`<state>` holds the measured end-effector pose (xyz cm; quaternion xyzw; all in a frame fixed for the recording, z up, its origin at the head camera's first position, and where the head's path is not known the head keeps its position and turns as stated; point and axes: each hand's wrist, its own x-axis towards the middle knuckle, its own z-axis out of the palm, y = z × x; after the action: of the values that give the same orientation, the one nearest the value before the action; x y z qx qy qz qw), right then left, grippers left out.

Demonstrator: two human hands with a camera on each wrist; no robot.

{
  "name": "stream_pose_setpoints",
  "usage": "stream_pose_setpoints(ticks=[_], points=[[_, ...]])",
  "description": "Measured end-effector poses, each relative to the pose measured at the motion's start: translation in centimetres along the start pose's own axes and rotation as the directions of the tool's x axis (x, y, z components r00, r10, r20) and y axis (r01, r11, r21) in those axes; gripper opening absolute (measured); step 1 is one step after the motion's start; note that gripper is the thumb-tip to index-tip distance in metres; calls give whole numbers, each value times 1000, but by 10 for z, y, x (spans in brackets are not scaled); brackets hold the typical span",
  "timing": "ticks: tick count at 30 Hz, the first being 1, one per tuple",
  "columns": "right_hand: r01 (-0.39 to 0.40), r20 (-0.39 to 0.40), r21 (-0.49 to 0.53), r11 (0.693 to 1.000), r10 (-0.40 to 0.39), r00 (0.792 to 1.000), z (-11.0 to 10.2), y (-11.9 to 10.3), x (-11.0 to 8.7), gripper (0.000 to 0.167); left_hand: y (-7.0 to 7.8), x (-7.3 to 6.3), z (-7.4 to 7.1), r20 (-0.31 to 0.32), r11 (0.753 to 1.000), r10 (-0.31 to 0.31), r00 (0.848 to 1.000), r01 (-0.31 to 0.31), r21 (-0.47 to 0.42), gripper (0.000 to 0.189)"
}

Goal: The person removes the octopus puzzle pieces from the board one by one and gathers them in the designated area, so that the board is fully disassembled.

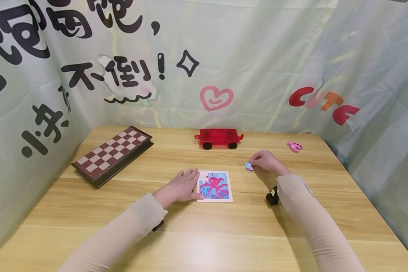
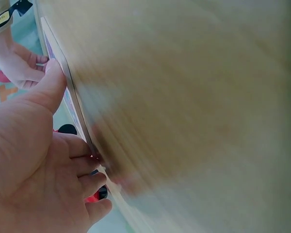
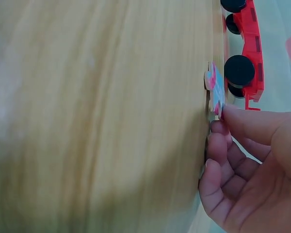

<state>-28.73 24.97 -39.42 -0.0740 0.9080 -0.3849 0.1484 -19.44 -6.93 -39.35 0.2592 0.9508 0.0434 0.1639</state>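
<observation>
A square jigsaw puzzle (image 1: 221,185) in a pale frame, showing a pink octopus on blue, lies on the table; a gap shows at its upper left. My left hand (image 1: 183,186) rests at the frame's left side, fingers extended and thumb on the lower left corner. In the left wrist view, the left hand (image 2: 43,160) touches the frame's edge (image 2: 70,80). To the right, my right hand (image 1: 266,160) pinches a blue and pink puzzle piece (image 1: 248,166) by its edge. The right wrist view has this piece (image 3: 215,90) between thumb and forefinger, close to the tabletop.
A red toy wagon (image 1: 219,137) with black wheels stands at the back. A brown checkered board box (image 1: 113,155) lies at the left. Near the back right is a small pink toy (image 1: 294,146). A printed cloth (image 1: 258,68) hangs behind the wooden table (image 1: 204,234).
</observation>
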Motion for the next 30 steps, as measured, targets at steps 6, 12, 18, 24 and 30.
stream_pose_setpoints(ticks=[6, 12, 18, 24, 30], points=[[-10, 6, -14, 1000, 10, 1000, 0, -1, 1, 17, -1, 1, 0, 1, 1000, -1, 1000, 1, 6, 86], [-22, -7, -40, 999, 22, 1000, -1, -4, -1, 18, -1, 3, 1, 0, 1000, 1, 1000, -1, 4, 87], [-4, -41, -40, 999, 2, 999, 2, -17, -4, 21, -1, 4, 3, -3, 1000, 6, 1000, -6, 7, 87], [124, -41, -91, 988, -128, 991, 12, -40, -5, 24, -1, 4, 2, -10, 1000, 2, 1000, -2, 13, 87], [208, -8, -68, 976, -209, 978, 32, -58, -5, 24, -1, 3, 3, -7, 1000, 2, 1000, -2, 12, 87]])
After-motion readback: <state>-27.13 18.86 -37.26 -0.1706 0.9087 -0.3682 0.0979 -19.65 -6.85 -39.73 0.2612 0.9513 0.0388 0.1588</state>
